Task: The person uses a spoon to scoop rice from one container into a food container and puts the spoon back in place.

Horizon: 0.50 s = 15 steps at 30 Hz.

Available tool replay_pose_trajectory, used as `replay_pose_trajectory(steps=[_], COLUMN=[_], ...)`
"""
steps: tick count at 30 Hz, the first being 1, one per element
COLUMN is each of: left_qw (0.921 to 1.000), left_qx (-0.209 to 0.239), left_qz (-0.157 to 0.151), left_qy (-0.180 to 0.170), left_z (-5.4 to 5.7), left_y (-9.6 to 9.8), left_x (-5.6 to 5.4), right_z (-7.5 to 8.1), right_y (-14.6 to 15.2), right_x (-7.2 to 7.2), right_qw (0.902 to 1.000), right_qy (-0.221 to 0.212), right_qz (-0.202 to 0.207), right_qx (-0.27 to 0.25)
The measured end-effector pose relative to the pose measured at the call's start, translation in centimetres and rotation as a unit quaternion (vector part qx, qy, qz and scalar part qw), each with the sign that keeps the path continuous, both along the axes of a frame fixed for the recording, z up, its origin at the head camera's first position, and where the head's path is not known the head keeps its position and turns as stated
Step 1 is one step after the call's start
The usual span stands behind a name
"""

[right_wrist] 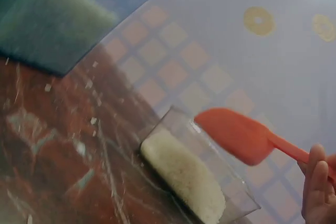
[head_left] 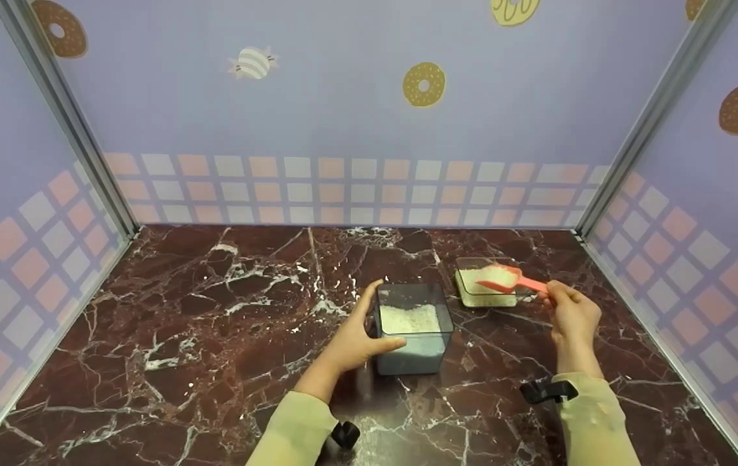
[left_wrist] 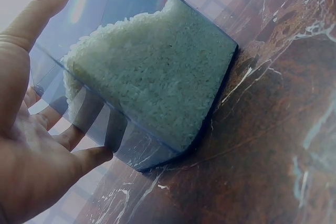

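Maroon, white-veined tabletop (head_left: 213, 375) is shown from the head. Near its middle, a larger clear container (head_left: 414, 294), partly filled with white rice (head_left: 408, 318), is gripped at its left side by the left hand (head_left: 353, 340), thumb and fingers set apart and clamped across a corner. Farther off and to the right, a smaller clear container (head_left: 471, 264) is seen, also holding rice. Over it an orange-red scoop (head_left: 516, 281) is held by the right hand (head_left: 575, 316), whose fingers are clamped on the handle (pale grains are visible in the bowl).

From the left wrist, the thumb is seen at one wall of the larger container, while the fingers are spread against another.

From the right wrist, the scoop's underside is shown by the smaller container's rim; whether they touch cannot be told. Loose grains (right_wrist: 94, 120) are scattered between the two containers.
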<state>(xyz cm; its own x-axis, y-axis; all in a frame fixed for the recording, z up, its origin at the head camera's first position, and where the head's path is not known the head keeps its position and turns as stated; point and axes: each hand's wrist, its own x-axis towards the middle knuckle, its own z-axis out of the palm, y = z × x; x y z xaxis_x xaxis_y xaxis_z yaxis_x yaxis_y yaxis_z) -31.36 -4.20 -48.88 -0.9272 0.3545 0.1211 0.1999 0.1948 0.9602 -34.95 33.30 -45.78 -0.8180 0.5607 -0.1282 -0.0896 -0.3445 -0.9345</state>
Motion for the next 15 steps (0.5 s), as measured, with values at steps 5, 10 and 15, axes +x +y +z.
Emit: replay_pose_trajectory(steps=[5, 10, 15], left_qw=[1.0000, 1.0000, 1.0000], left_qx=[0.001, 0.009, 0.005], left_qz=[0.000, -0.002, -0.003], left_qy=[0.001, 0.002, 0.007], left_z=[0.00, 0.02, 0.13], left_y=[0.02, 0.02, -0.01], left_x=[-0.03, -0.03, 0.03], right_z=[-0.11, -0.09, -0.31], right_y=[-0.33, -0.30, -0.42], right_x=[-0.09, 0.07, 0.31], right_qw=[0.9938, 0.9777, 0.9386], right_qy=[0.014, 0.018, 0.012], right_qz=[-0.039, -0.071, -0.120], right_qx=[0.103, 0.197, 0.323])
